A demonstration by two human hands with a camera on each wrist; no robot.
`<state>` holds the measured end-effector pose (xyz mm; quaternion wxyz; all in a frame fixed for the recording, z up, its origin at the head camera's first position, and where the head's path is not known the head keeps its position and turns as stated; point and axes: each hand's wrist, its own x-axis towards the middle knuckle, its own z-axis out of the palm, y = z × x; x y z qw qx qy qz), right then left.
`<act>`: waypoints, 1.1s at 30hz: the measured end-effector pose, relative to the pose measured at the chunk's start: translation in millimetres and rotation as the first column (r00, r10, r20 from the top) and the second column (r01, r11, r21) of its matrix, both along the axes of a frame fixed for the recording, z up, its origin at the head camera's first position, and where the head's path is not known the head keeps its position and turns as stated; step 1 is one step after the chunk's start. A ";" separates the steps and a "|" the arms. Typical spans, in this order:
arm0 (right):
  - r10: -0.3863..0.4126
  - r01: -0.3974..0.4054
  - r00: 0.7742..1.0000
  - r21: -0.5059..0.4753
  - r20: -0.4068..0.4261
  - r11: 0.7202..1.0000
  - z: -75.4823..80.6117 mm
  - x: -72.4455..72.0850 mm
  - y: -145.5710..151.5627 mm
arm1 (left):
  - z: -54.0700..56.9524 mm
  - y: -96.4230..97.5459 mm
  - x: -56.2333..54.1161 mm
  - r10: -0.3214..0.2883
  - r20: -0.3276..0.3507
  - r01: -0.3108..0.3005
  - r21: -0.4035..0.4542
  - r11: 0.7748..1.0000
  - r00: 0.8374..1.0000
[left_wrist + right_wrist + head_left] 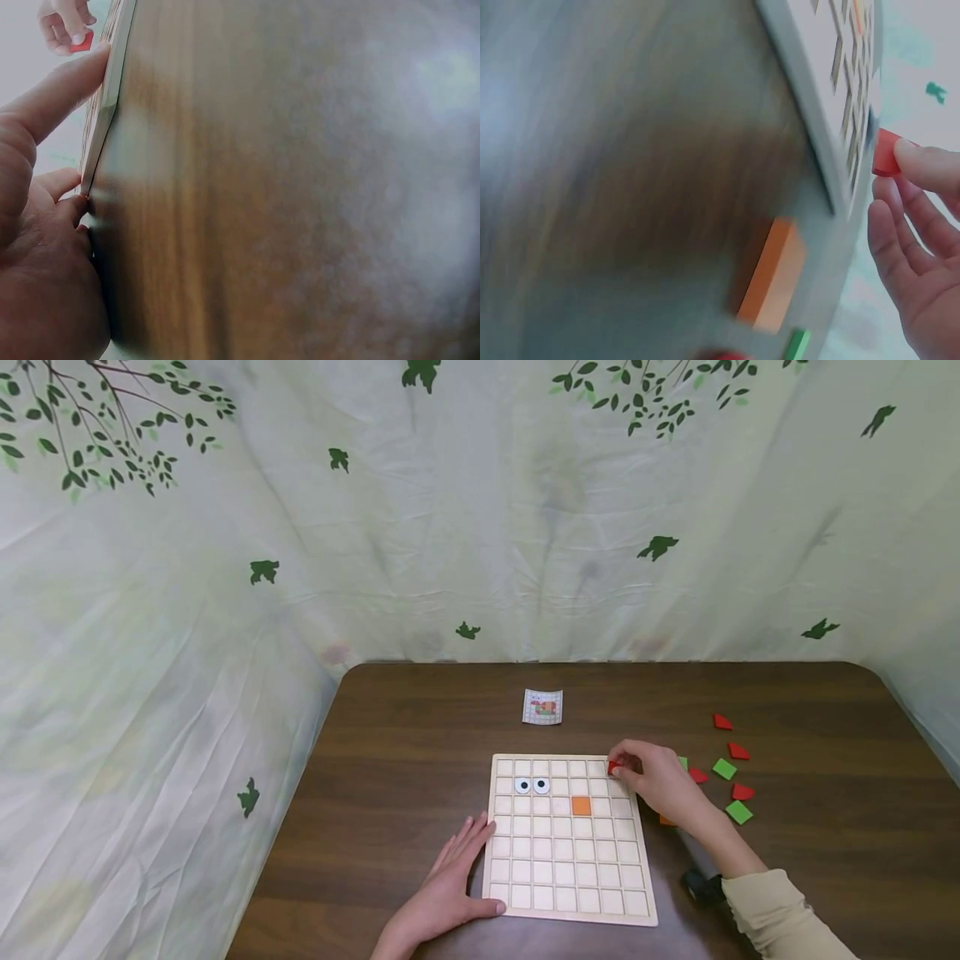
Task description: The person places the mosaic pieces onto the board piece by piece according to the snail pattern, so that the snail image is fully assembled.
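Note:
A pale wooden grid board (564,852) lies flat on the table. Two round eye pieces (532,786) and an orange square tile (581,806) sit in its cells. My right hand (660,781) pinches a red piece (886,152) between thumb and fingers, above the board's far right corner. My left hand (450,883) rests at the board's left side, its fingers straight and spread, the thumb touching the near left corner. In the left wrist view the thumb (71,86) lies against the board's edge.
Right of the board lie several red pieces (738,751) with a rounded side and green square tiles (724,769). An orange tile (771,277) sits close to the board's right edge. Beyond the board is a small picture card (542,707). A leaf-print curtain (480,527) hangs behind the table.

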<state>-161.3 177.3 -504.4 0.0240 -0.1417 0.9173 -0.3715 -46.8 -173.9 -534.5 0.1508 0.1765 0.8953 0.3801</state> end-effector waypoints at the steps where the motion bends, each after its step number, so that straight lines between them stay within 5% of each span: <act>1: 0.003 -0.003 1.000 -0.006 0.000 1.000 0.8 1.1 -3.3 | -0.1 0.3 -0.1 -0.001 0.000 0.001 0.001 1.000 1.000; 14: 0.089 -0.087 0.996 -0.101 0.015 0.991 5.1 12.1 -45.4 | 2.6 2.0 -0.1 0.006 0.019 -0.006 -0.006 1.000 1.000; 24: 0.187 -0.183 0.981 -0.090 0.042 0.979 1.4 14.1 -73.9 | 1.0 1.8 0.2 0.005 0.018 -0.005 -0.013 1.000 1.000; 33: 0.179 -0.178 0.983 -0.025 0.050 0.984 -8.3 15.0 -95.0 | 1.1 0.5 0.7 -0.006 -0.017 0.006 0.002 1.000 1.000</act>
